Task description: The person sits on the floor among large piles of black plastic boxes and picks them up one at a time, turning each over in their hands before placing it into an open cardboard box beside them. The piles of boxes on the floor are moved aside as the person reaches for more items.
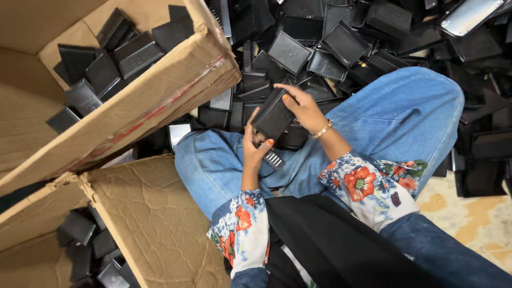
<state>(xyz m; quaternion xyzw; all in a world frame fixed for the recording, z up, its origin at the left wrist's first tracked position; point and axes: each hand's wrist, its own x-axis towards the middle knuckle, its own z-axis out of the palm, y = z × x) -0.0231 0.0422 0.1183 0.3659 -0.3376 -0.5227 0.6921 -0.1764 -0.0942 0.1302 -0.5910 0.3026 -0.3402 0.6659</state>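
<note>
My left hand [254,148] and my right hand [303,108] both grip one black rectangular plastic case [273,113] above my crossed, jeans-clad legs [405,114]. The left hand holds its lower left end, and a small ribbed black piece [274,159] shows just below those fingers. The right hand wraps the case's upper right side, with a gold bracelet [321,129] on the wrist. Both sleeves are floral.
A heap of black plastic cases [341,45] covers the floor ahead. A cardboard box [133,109] with several cases inside stands at the upper left. Another cardboard box [154,224] with more cases lies at the lower left. Patterned floor [474,213] shows at the right.
</note>
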